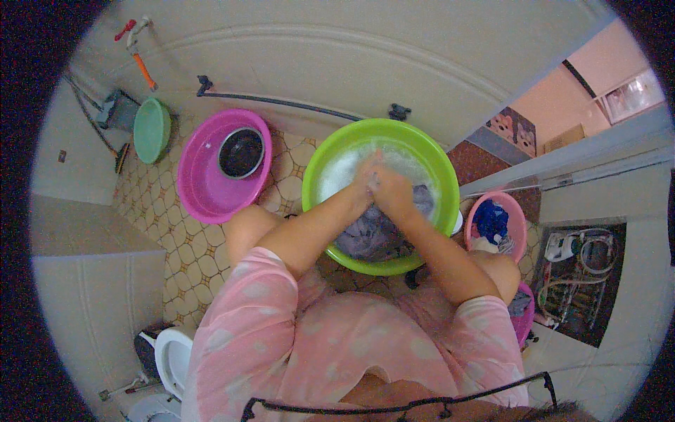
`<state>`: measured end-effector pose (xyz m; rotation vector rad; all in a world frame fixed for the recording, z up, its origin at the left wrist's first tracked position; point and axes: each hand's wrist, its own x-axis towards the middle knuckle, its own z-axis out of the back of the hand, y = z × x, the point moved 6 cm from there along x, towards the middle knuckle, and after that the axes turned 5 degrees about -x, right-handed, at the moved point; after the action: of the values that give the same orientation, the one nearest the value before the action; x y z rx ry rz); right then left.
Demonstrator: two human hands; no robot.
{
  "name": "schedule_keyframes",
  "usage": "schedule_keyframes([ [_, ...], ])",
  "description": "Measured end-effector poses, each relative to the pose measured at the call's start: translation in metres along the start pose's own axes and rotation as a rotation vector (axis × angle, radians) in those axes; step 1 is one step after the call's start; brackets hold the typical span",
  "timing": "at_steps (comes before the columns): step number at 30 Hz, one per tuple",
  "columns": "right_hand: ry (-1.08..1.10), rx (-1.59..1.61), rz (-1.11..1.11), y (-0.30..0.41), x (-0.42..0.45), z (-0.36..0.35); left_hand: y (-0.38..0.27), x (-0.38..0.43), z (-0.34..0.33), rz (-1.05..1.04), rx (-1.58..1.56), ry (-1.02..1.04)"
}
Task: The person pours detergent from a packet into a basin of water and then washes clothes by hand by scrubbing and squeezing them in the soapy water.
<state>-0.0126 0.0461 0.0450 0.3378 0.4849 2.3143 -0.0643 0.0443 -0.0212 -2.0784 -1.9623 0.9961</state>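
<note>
My left hand (370, 171) and my right hand (394, 191) are pressed together over a lime-green plastic basin (312, 211). White soap suds (337, 174) cover the water in its far part. Wet grey-purple cloth (372, 235) is bunched on the near side, beneath my wrists, and a further bit of it shows right of my right hand. The fingers overlap and blur, so whether any cloth is caught between them is hidden.
Left of the basin stands a magenta tub (211, 192) holding a dark round bowl (241, 153). A green basin (152, 131) sits beyond it. On the right, a pink basin (519, 224) and a magenta basin (523, 327) contain clothes. A toilet (171, 358) is behind left.
</note>
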Motion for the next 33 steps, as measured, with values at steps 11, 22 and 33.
schedule_keyframes([
  [11, -0.159, 0.463, -0.282, -0.075, 0.025, 0.041, -0.053, -0.026, -0.029, -0.360, 0.401, -0.035],
  [22, 0.157, 1.109, -0.200, -0.057, 0.001, 0.058, -0.078, -0.022, 0.013, -0.549, 1.109, -0.095],
  [33, 0.421, 0.611, -0.157, -0.063, -0.030, 0.006, -0.100, -0.059, -0.024, -0.674, 0.563, -0.078],
])
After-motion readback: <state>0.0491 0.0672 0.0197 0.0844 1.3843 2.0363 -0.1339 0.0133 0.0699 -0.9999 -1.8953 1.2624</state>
